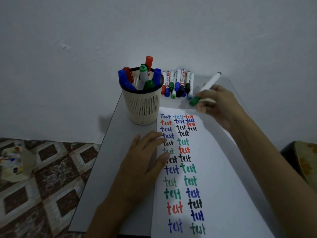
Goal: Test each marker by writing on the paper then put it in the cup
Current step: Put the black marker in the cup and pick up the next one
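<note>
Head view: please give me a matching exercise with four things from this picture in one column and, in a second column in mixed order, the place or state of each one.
Column A
1. cup
2. left hand
3. right hand
4. row of loose markers

Column B
a. lies on the table beside the cup
b. grips a green-capped marker
c. rests flat on the left edge of the paper
d. stands upright with markers inside

Pairs: 1-d, 2-c, 3-b, 4-a
</note>
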Demonstrator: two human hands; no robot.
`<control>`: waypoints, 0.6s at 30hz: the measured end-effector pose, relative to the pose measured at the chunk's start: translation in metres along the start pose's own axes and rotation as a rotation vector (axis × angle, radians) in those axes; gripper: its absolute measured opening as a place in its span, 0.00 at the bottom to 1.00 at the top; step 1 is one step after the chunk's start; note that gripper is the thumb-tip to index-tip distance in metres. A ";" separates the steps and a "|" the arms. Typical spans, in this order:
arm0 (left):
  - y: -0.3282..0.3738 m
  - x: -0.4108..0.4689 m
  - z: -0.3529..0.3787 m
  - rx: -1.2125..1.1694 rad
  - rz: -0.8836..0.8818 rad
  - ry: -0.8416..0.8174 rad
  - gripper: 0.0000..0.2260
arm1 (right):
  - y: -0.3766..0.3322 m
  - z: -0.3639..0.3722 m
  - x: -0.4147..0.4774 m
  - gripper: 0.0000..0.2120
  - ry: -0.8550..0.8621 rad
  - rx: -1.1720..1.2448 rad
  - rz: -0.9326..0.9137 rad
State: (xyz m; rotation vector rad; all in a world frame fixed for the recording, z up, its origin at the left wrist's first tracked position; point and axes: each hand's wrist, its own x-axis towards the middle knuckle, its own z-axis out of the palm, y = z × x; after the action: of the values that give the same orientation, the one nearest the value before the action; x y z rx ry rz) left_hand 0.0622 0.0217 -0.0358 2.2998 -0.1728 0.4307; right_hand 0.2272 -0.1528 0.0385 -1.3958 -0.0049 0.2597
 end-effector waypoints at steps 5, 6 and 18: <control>0.020 -0.001 -0.009 -0.141 0.048 0.001 0.20 | 0.031 0.015 -0.090 0.11 -0.362 -0.104 0.074; 0.022 -0.001 -0.008 -0.127 0.108 -0.040 0.16 | 0.038 0.017 -0.101 0.13 -0.367 -0.121 0.054; 0.029 -0.006 -0.008 -0.287 0.182 -0.204 0.15 | 0.058 0.037 -0.129 0.18 -0.159 0.006 -0.120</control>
State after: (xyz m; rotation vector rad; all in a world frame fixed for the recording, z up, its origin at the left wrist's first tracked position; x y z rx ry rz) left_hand 0.0471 0.0073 -0.0134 2.0485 -0.5152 0.2426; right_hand 0.0858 -0.1314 0.0079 -1.3603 -0.2189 0.2697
